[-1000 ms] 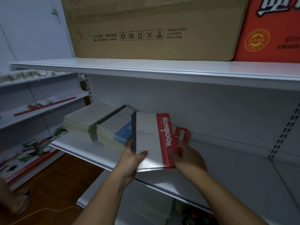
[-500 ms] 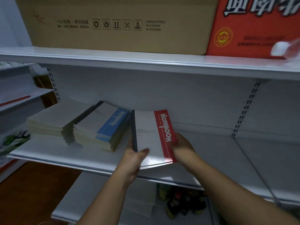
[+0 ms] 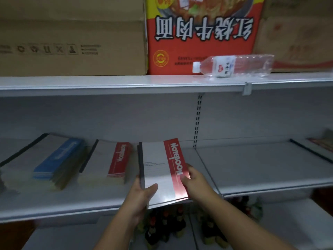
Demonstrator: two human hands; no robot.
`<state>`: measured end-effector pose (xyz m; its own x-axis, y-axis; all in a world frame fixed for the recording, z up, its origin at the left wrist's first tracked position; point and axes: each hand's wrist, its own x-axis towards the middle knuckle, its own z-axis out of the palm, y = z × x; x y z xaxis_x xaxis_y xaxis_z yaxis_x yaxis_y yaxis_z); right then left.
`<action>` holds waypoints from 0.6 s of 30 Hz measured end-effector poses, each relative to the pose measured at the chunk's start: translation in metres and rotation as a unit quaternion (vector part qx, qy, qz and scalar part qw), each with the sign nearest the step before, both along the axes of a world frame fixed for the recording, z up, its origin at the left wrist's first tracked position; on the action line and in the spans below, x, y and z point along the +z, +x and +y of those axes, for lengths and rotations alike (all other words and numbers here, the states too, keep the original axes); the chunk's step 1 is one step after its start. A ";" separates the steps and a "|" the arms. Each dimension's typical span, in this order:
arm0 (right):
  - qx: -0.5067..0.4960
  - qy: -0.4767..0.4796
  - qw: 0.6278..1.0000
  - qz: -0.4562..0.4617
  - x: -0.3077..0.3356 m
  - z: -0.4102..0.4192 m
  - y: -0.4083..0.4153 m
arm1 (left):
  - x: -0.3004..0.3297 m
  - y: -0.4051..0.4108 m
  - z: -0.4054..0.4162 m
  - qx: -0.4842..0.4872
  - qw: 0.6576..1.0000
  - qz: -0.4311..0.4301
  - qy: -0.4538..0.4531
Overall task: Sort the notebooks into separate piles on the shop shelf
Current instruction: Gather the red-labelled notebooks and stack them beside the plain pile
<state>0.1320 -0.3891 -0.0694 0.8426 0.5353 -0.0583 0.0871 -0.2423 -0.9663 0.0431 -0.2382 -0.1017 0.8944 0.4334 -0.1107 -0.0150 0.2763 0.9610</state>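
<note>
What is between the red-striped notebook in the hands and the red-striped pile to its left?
Nothing visible. The held notebook, gripped by the left hand and right hand, is just right of the red pile, with only bare shelf between. The blue pile lies beyond.

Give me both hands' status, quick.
Left hand: grips the notebook at its spine edge, thumb on the cover.
Right hand: holds the same notebook's red edge.

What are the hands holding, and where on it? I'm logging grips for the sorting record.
Both hold one red-banded notebook: the left hand grips its lower spine-side corner, and the right hand holds its red-banded right edge.
</note>
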 end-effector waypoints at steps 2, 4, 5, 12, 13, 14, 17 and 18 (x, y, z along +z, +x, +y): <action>-0.026 -0.010 1.000 0.002 -0.001 -0.041 0.011 | 0.003 0.013 -0.039 -0.012 1.000 -0.002 -0.015; -0.055 -0.019 0.998 0.008 -0.002 -0.085 0.022 | 0.005 0.028 -0.083 -0.033 0.999 0.005 -0.021; -0.069 -0.020 0.997 0.009 -0.002 -0.107 0.027 | 0.005 0.035 -0.105 -0.049 0.999 0.005 -0.023; -0.160 0.026 0.986 0.026 -0.005 -0.256 0.060 | 0.007 0.096 -0.248 -0.120 0.992 0.007 -0.032; -0.171 0.034 0.984 0.029 -0.003 -0.274 0.064 | 0.007 0.103 -0.266 -0.129 0.991 0.008 -0.028; -0.180 0.041 0.982 0.033 -0.001 -0.292 0.067 | 0.007 0.111 -0.282 -0.138 0.990 0.008 -0.026; -0.208 0.059 0.975 0.045 0.005 -0.336 0.078 | 0.005 0.136 -0.320 -0.166 0.986 0.016 -0.027; -0.219 0.062 0.972 0.050 0.006 -0.348 0.084 | 0.004 0.145 -0.330 -0.178 0.983 0.019 -0.033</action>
<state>0.2160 -0.7375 -0.0631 0.9849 0.1347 -0.1086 -0.0933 -0.1153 -0.9889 0.1884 -0.5684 -0.0975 0.9830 0.0841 -0.1635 0.1288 0.3196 0.9388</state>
